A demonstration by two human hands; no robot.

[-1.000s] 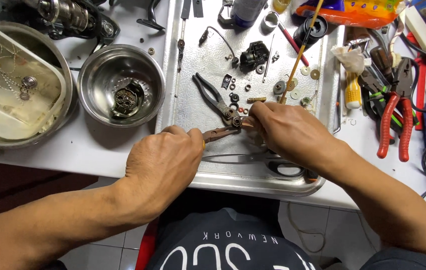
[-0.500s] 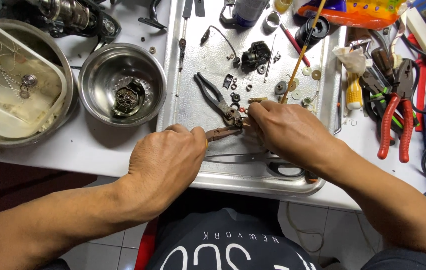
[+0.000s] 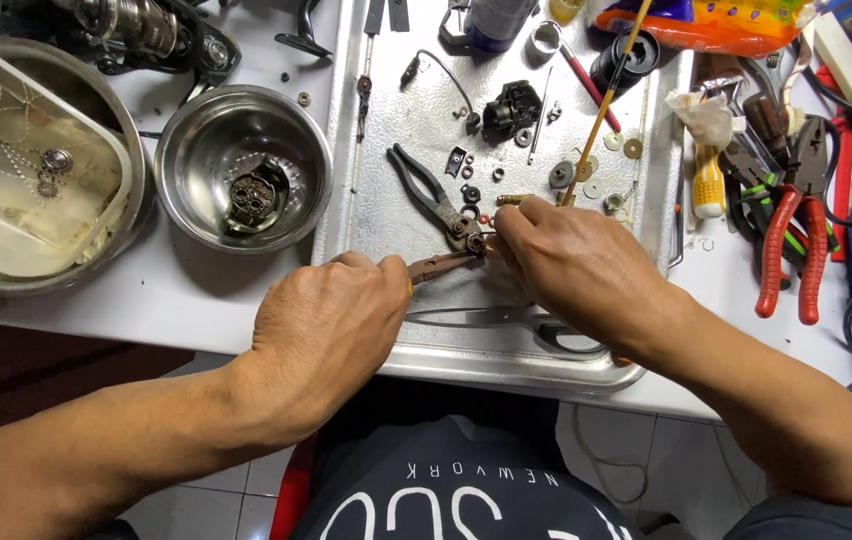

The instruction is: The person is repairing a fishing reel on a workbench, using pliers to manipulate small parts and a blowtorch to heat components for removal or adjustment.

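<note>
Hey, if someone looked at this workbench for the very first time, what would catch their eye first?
The two hands meeting at the centre: the left hand grips rusty pliers while the right hand pinches a small part at their tip. They work over a metal tray strewn with tiny washers and screws. Next come the steel bowl at upper left, holding a dark gear piece, and the red-handled pliers at right.

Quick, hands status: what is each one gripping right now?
Left hand: closed around the rusty pliers.
Right hand: fingertips pinched on a small part at the pliers' tip; what the part is cannot be told.
</note>
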